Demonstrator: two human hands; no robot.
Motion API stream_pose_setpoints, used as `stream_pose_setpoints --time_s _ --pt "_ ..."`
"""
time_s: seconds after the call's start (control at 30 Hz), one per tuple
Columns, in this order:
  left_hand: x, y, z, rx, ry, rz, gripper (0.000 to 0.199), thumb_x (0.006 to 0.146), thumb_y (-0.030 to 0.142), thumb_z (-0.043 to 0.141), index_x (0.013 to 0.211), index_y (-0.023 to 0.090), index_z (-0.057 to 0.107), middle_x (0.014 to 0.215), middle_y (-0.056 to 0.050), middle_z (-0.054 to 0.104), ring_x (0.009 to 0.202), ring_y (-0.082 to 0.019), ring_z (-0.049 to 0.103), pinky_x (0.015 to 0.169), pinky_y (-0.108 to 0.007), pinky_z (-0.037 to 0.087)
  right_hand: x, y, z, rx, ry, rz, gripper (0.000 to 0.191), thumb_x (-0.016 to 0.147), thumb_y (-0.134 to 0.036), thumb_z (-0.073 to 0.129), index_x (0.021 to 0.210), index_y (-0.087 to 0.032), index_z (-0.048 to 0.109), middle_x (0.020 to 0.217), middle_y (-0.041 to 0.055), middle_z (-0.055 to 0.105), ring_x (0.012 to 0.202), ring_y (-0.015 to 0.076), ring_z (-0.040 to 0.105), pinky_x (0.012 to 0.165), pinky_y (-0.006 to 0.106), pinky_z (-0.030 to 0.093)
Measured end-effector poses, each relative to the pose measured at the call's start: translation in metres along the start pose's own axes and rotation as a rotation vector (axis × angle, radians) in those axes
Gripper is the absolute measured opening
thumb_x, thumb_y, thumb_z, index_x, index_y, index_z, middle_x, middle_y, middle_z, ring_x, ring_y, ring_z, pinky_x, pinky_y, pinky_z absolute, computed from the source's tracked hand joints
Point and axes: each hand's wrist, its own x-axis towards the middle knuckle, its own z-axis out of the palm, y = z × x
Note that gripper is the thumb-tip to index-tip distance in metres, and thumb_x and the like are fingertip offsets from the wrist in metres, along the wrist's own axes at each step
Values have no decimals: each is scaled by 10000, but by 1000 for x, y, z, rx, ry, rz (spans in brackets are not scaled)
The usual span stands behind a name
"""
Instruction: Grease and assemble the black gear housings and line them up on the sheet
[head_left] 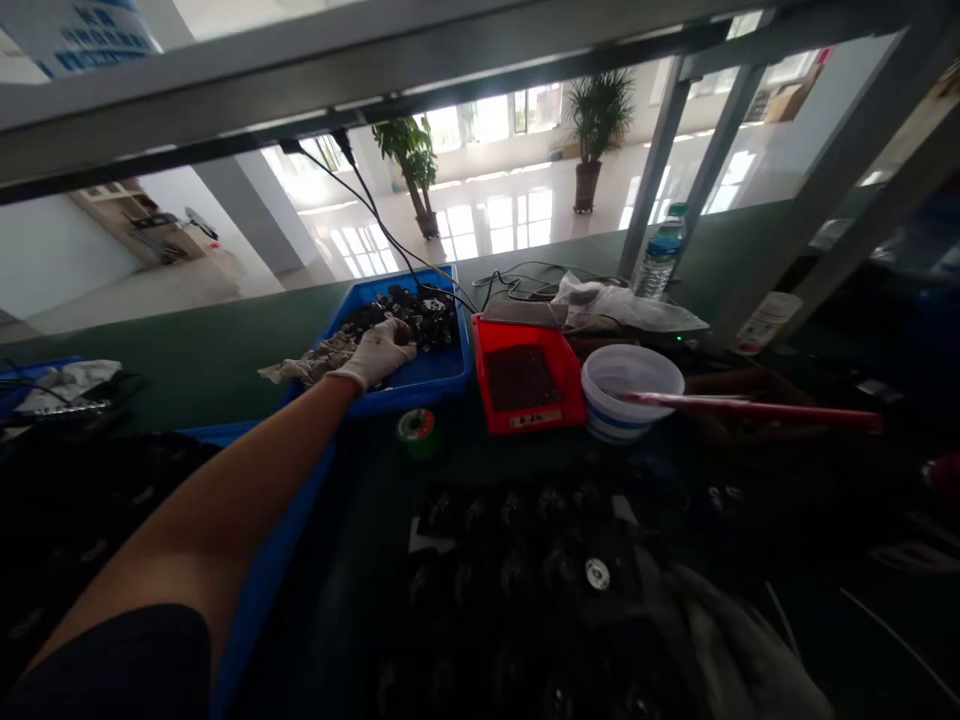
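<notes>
My left hand (381, 353), in a white glove, reaches into a blue tray (424, 388). Its fingers curl down among a heap of small black parts (433, 318), and whatever they grip is hidden. Crumpled pale cloth or gloves (321, 362) lie beside that wrist on the tray's left side. At the lower right, my right hand (739, 640), also gloved, rests in deep shadow next to rows of black parts (514, 575). One part near it bears a round white disc (598, 574). Shadow hides how the right fingers are set.
A roll of green tape (417, 433) lies before the tray. To its right are a red bin (531, 415) of dark small pieces and a white tub (631, 370) with a red-handled tool across it. A bottle (663, 252) stands behind. A metal bar (360, 60) crosses overhead.
</notes>
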Motion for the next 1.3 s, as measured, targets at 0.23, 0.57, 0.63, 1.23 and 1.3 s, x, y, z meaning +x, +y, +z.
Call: stream_pose_setpoints --time_s 0.23,0.57,0.63,1.23,1.3 --pt "-143 71 4 -199 -131 570 176 954 249 726 1121 200 747 1188 -29 749 1096 -192 710 1005 -299 558 8 -29 -1 109 67 -3 291 1103 -374 532 1272 -231 721 1155 75 790 995 212 781 809 297 686" --pt "-247 104 64 345 -383 800 208 1051 284 573 1225 243 680 1177 -81 706 1020 -239 707 826 -344 569 13 -30 2 148 136 -2 251 1060 -262 542 1185 -205 752 1067 80 790 943 204 775 833 306 674" --pt "-247 107 64 383 -397 796 216 1044 286 583 1228 255 691 1166 -82 711 1006 -256 706 796 -365 562 12 -29 3 156 142 5 257 1057 -263 540 1180 -201 757 1069 87 792 953 216 774 851 330 674" --pt "-244 114 69 432 -501 808 267 1051 360 581 1267 304 728 1171 -58 732 948 -268 715 712 -370 518 14 -33 0 166 150 -20 237 1053 -261 549 1168 -211 750 1058 72 792 927 203 776 825 306 668" --pt "-243 111 70 408 -503 810 277 1056 386 579 1278 322 732 1175 -46 733 953 -254 717 727 -358 518 14 -32 -1 156 151 -19 231 1049 -261 555 1167 -213 746 1065 70 794 936 205 778 829 309 667"
